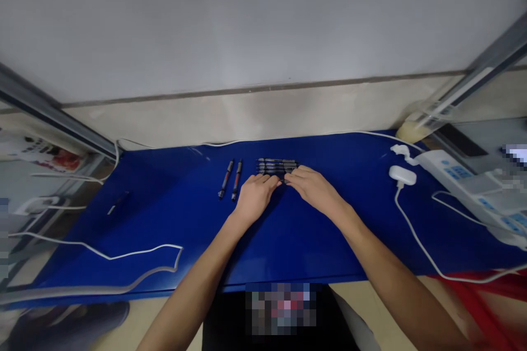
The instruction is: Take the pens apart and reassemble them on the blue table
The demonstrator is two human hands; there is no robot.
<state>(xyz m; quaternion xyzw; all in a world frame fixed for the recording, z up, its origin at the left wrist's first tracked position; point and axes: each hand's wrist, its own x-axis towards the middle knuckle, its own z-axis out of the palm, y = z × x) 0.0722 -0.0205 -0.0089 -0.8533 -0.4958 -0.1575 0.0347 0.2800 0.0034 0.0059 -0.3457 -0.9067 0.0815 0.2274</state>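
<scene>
On the blue table top (173, 214) several dark pens (276, 165) lie side by side in a row, pointing left to right. My left hand (255, 196) and my right hand (313, 186) meet at the near edge of that row, fingers curled and pressed together on a pen there. Which pen they pinch is hidden by the fingers. Two more pens (230, 179) with red bands lie apart to the left, near my left hand, pointing away from me.
A white cable (135, 255) snakes over the table's left front. At the right are a white charger (402, 174) with its cord and a white power strip (473, 186). A small dark pen part (119, 202) lies far left. A wall closes the back.
</scene>
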